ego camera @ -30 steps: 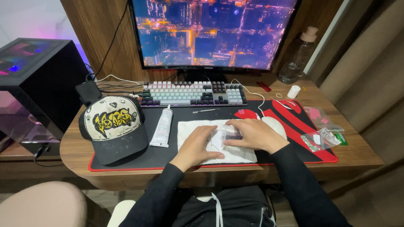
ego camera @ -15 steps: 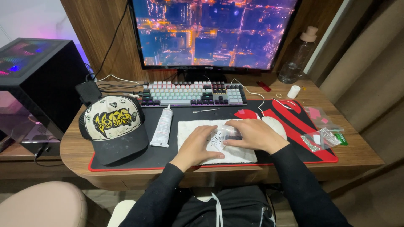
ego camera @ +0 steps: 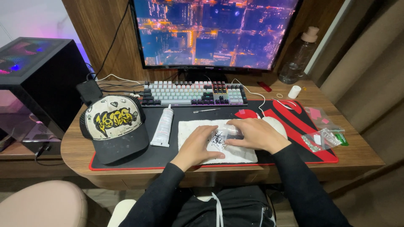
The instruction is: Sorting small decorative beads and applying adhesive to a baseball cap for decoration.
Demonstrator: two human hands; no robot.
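Basically pinching a small clear bag [ego camera: 225, 135] of tiny black beads between left hand [ego camera: 197, 147] and right hand [ego camera: 256, 134].
Resting on white towel [ego camera: 191, 130] under both palms; could spill beads everywhere if tilted or torn.

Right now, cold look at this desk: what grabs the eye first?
The big glowing monitor showing a night cityscape dominates the back, above a white-and-black backlit keyboard. At centre, the left hand and right hand press a small clear bag of tiny black beads onto a white towel. A black cap with a yellow graffiti patch lies to the left.
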